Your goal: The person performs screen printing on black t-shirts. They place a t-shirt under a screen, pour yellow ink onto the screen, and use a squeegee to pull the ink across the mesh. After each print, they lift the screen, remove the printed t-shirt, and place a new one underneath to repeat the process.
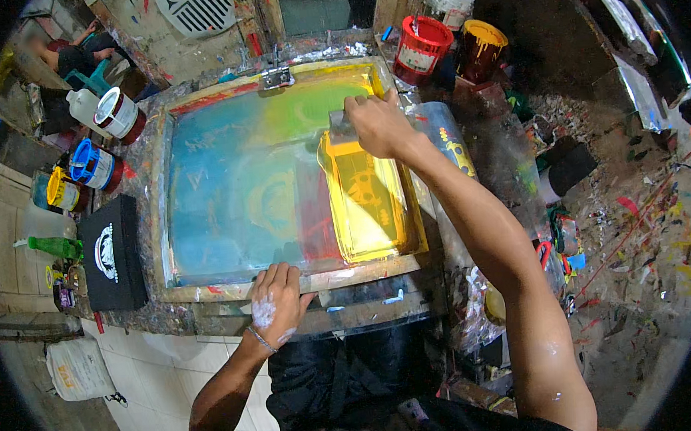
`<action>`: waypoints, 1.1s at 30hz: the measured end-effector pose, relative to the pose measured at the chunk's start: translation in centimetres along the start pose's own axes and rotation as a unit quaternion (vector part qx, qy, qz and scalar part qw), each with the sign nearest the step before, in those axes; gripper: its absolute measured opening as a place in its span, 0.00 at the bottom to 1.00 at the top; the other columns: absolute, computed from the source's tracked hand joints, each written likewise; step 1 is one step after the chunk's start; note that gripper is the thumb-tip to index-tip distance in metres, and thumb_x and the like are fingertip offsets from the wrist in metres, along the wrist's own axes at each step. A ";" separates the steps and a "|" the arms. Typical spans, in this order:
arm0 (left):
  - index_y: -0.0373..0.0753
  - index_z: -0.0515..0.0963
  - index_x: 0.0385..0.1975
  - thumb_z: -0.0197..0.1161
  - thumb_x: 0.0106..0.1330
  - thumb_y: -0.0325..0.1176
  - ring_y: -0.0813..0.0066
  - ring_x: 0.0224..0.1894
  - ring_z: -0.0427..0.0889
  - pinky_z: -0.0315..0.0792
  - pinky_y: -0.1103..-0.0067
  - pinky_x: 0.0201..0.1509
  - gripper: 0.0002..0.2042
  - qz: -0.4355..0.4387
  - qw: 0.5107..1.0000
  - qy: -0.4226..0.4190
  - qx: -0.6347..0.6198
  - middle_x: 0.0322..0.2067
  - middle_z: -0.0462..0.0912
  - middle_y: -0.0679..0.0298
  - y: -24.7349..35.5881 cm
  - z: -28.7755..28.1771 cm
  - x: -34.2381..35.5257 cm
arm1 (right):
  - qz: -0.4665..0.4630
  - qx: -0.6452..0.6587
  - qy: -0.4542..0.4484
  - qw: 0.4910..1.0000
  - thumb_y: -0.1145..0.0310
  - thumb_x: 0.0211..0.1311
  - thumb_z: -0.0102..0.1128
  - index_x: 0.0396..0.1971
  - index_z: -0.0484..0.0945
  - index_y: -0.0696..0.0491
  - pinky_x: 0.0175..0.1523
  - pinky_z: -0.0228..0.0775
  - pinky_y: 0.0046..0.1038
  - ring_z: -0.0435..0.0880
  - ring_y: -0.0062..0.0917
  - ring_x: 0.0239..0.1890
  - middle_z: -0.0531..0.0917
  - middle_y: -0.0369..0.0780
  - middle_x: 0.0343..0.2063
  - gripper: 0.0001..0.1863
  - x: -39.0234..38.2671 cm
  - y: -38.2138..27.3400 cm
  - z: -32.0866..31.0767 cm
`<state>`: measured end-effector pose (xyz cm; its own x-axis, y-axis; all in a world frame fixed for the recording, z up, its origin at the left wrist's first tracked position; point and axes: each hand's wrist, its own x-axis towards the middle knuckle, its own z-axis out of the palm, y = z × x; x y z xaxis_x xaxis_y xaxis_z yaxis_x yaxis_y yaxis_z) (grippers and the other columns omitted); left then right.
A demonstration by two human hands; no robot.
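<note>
A silk-screen frame [230,290] lies on the paint-stained worktable, its mesh [224,200] stained blue, green and red. Along the right side of the mesh runs a strip of wet yellow ink [369,206], with a printed design showing faintly in it. My right hand [379,123] is closed around a squeegee [342,127] at the far end of this strip; much of the tool is hidden by the fingers. My left hand [278,300], smeared with white paint, rests on the near frame edge with its fingers laid over it and the thumb apart. A metal hinge clamp [276,78] grips the far edge.
Red [422,48] and yellow-topped [484,44] paint tubs stand at the far right. White [118,113], blue [93,163] and yellow [65,189] tubs line the left, near a black box [113,254] and green bottle [54,246]. A person [82,54] sits at far left.
</note>
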<state>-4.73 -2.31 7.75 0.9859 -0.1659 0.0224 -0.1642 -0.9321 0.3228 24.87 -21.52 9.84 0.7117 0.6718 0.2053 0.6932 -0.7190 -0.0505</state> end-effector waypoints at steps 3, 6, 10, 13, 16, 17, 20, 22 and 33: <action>0.32 0.76 0.38 0.77 0.50 0.34 0.53 0.44 0.78 0.71 0.64 0.49 0.20 -0.010 1.000 -0.010 0.006 0.37 0.77 0.53 0.0 0.3 0.0 | 0.006 0.005 0.020 1.000 0.80 0.47 0.56 0.40 0.72 0.60 0.54 0.61 0.53 0.82 0.50 0.47 0.83 0.51 0.39 0.16 0.2 -0.1 0.9; 0.35 0.76 0.39 0.78 0.49 0.34 0.49 0.42 0.78 0.70 0.60 0.47 0.21 -0.001 1.000 0.015 -0.009 0.37 0.77 0.52 -0.2 0.5 -0.1 | 0.000 0.012 0.019 1.000 0.78 0.47 0.57 0.39 0.72 0.60 0.52 0.63 0.51 0.82 0.49 0.45 0.82 0.51 0.40 0.16 -2.8 -1.3 1.6; 0.34 0.77 0.39 0.78 0.49 0.35 0.49 0.43 0.77 0.71 0.61 0.48 0.21 0.002 1.000 0.024 -0.008 0.37 0.77 0.52 -0.4 0.9 -0.4 | -0.019 -0.010 0.039 0.999 0.73 0.54 0.59 0.38 0.74 0.58 0.54 0.66 0.53 0.83 0.47 0.44 0.82 0.49 0.37 0.11 -10.7 -5.6 0.0; 0.34 0.77 0.39 0.79 0.49 0.36 0.49 0.44 0.78 0.71 0.61 0.49 0.21 -0.005 1.000 0.024 -0.004 0.37 0.77 0.52 -0.3 1.0 -0.6 | -0.007 0.018 0.002 1.000 0.74 0.54 0.58 0.37 0.73 0.57 0.51 0.64 0.50 0.80 0.44 0.43 0.79 0.47 0.36 0.10 -16.2 -9.0 -1.8; 0.35 0.77 0.38 0.79 0.49 0.37 0.49 0.45 0.78 0.72 0.61 0.50 0.21 0.005 0.999 0.043 0.001 0.38 0.78 0.52 -0.3 0.9 -0.5 | -0.010 0.013 -0.019 1.000 0.73 0.56 0.58 0.38 0.71 0.58 0.51 0.63 0.50 0.77 0.43 0.45 0.76 0.47 0.38 0.11 -18.5 -10.5 -2.8; 0.35 0.77 0.38 0.79 0.49 0.37 0.49 0.45 0.78 0.72 0.61 0.50 0.21 0.005 0.999 0.045 -0.004 0.38 0.78 0.52 -0.2 0.8 -0.6 | -0.011 0.008 -0.009 1.000 0.73 0.56 0.58 0.38 0.71 0.58 0.51 0.63 0.50 0.76 0.43 0.45 0.76 0.47 0.38 0.11 -18.7 -10.7 -3.0; 0.34 0.79 0.37 0.79 0.50 0.36 0.51 0.46 0.79 0.72 0.63 0.51 0.20 0.013 0.998 0.056 -0.009 0.37 0.79 0.52 0.0 -0.3 -0.6 | -0.011 0.004 0.024 1.000 0.70 0.57 0.59 0.37 0.72 0.59 0.51 0.62 0.49 0.76 0.43 0.44 0.76 0.47 0.37 0.11 -18.6 -11.0 -4.2; 0.33 0.80 0.37 0.79 0.49 0.37 0.52 0.45 0.79 0.72 0.63 0.51 0.19 0.020 0.997 0.076 -0.021 0.37 0.79 0.52 0.5 -2.1 -0.5 | 0.005 -0.005 -0.027 1.000 0.66 0.58 0.60 0.36 0.72 0.59 0.51 0.62 0.49 0.76 0.43 0.44 0.76 0.47 0.36 0.12 -18.6 -11.1 -5.6; 0.34 0.82 0.38 0.81 0.53 0.36 0.60 0.37 0.82 0.75 0.70 0.42 0.18 0.104 0.877 0.468 0.004 0.34 0.84 0.56 2.5 -16.7 6.0 | -0.068 -0.081 0.295 0.950 0.32 0.61 0.59 0.19 0.77 0.56 0.40 0.73 0.43 0.83 0.43 0.23 0.80 0.48 0.17 0.36 -5.9 -5.7 -20.2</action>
<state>1.30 -0.23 24.52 0.5284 0.0013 0.8490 -0.3407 -0.9156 0.2135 14.48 -24.98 28.66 0.3955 0.5783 0.7136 0.7136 -0.6826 0.1576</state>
